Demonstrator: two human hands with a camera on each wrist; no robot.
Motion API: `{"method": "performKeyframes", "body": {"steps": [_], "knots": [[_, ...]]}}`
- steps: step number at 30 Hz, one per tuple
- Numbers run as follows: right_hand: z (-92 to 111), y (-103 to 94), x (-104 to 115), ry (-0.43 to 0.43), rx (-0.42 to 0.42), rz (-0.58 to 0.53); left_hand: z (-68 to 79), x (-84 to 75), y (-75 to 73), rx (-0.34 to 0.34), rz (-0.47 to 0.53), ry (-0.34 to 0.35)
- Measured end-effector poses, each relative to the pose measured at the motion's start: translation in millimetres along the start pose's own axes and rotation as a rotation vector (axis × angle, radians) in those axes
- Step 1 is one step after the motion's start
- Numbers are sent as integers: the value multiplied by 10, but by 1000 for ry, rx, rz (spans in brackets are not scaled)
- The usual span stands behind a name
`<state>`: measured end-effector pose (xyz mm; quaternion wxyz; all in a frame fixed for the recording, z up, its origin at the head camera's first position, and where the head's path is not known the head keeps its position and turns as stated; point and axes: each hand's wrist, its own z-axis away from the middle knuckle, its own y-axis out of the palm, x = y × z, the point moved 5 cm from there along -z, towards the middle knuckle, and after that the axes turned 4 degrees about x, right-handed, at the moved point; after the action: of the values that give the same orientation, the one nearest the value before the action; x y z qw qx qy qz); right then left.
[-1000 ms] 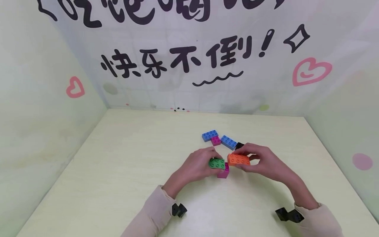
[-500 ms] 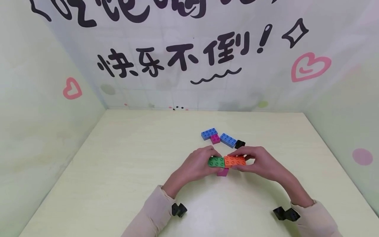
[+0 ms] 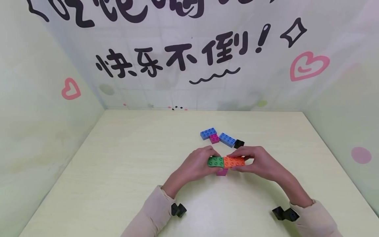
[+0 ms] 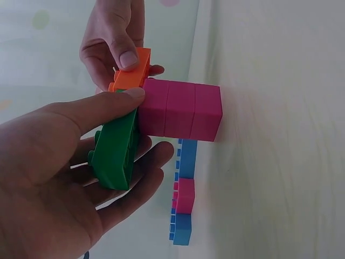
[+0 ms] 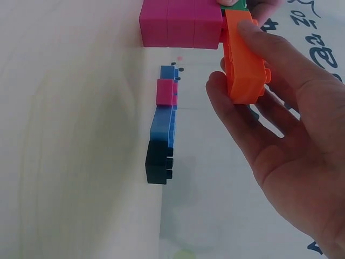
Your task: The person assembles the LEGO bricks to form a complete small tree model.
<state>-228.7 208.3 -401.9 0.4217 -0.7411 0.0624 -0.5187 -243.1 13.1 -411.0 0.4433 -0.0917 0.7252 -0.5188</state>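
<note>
A stack of magenta toy building bricks (image 4: 180,110), three high, stands on the table. Across its top lie a green brick (image 3: 215,161) and an orange brick (image 3: 234,161), end to end and touching. My left hand (image 3: 196,164) pinches the green brick, thumb on the near side and fingers on the far side. The orange brick is pinched by my right hand (image 3: 260,162); its outer end juts past the stack. In the right wrist view a magenta stud shows in a narrow gap between the orange brick and the stack. Most of the stack is hidden in the head view.
Behind the hands lie a blue brick (image 3: 208,133), a small magenta brick (image 3: 214,138), a second blue brick (image 3: 227,140) and a black brick (image 3: 239,144). The pale table (image 3: 133,158) is bounded by printed cloth walls at the back and sides.
My right hand has brought the orange brick left and down over the stack, against the green brick's end. Over the last half second the hands have barely moved.
</note>
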Motion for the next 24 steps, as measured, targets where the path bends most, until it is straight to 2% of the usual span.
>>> {"method": "performKeyframes", "body": {"steps": [8,15,24], "knots": [[1,21,2,-9,26,-32,-11,8,11,5,-20,-20],[-28,62,38,9,16,35,-4,-2,14,-6,-46,-19],[-61,114,134,-58,-80,62,-5,5,35,-9,-50,-14]]}}
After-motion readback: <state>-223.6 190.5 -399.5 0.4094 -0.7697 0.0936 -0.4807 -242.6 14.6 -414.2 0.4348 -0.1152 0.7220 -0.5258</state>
